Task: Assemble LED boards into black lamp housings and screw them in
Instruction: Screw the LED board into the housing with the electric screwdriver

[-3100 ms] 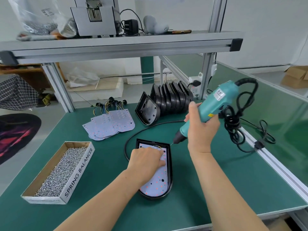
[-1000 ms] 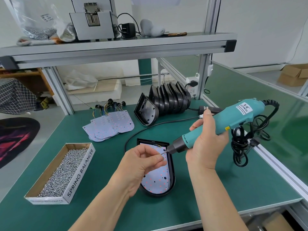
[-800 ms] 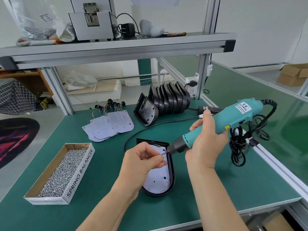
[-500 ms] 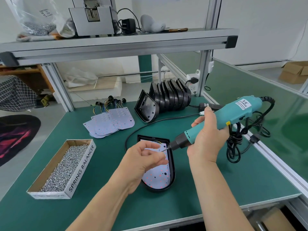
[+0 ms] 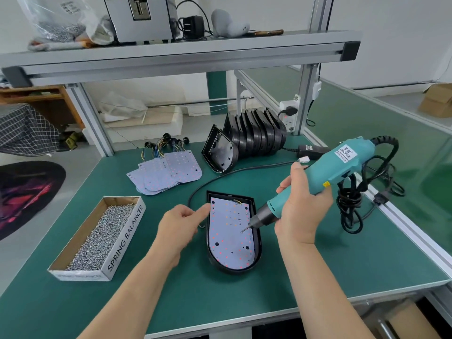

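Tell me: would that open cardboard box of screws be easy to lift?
Probably heavy for its size: the cardboard box is filled with metal screws. Its thin walls might flex, and with no lid, tilting would likely spill them.

The left hand point(image 5: 179, 227) covers part of the lamp housing point(image 5: 234, 270) at its left rim, and its curled fingers hide whether they hold anything. The right hand point(image 5: 302, 206) hides the grip of the screwdriver point(image 5: 342, 165), whose bit tip is too small to show a screw. Both forearms run off the lower edge. At the upper left, the plastic bag point(image 5: 56, 18) is cut off by the top edge.
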The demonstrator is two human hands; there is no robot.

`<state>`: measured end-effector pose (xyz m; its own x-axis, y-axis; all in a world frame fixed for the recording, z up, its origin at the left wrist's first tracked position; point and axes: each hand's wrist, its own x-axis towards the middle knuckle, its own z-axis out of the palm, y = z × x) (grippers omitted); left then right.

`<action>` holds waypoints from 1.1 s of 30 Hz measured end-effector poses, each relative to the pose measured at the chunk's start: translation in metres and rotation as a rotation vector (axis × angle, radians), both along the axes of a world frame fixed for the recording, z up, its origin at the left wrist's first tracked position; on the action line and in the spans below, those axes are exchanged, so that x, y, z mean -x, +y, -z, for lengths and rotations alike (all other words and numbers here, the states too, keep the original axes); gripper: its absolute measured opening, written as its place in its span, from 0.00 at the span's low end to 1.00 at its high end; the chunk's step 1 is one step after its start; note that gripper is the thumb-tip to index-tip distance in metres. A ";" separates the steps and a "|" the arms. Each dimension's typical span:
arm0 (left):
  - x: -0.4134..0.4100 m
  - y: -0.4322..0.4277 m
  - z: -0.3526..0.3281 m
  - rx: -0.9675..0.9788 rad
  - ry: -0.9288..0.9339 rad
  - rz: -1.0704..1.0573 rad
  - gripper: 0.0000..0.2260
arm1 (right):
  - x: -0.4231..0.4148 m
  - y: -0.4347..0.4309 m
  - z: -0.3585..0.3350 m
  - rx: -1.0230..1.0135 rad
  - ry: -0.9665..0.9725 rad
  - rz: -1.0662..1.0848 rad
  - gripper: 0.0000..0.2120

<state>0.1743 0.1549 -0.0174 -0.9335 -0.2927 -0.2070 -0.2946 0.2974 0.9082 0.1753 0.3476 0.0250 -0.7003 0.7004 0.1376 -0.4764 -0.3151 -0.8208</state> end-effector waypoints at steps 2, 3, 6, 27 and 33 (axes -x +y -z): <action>0.000 0.009 0.004 0.076 -0.093 0.115 0.26 | -0.001 -0.007 0.005 -0.016 -0.002 -0.014 0.07; 0.000 0.015 0.007 0.092 -0.109 0.149 0.26 | -0.001 -0.011 0.008 -0.020 0.000 -0.023 0.07; 0.004 0.023 0.015 0.144 -0.146 0.158 0.22 | -0.001 -0.017 0.013 -0.046 0.013 -0.043 0.06; 0.001 0.020 0.024 -0.034 -0.164 0.146 0.25 | -0.003 -0.018 0.028 -0.075 -0.016 -0.072 0.06; 0.003 0.021 0.025 -0.074 -0.196 0.156 0.32 | -0.001 -0.017 0.033 -0.081 -0.038 -0.060 0.06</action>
<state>0.1714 0.1754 -0.0423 -0.9061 -0.1258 -0.4039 -0.4230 0.2875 0.8593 0.1766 0.3310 -0.0082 -0.7464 0.6448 0.1647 -0.4269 -0.2740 -0.8618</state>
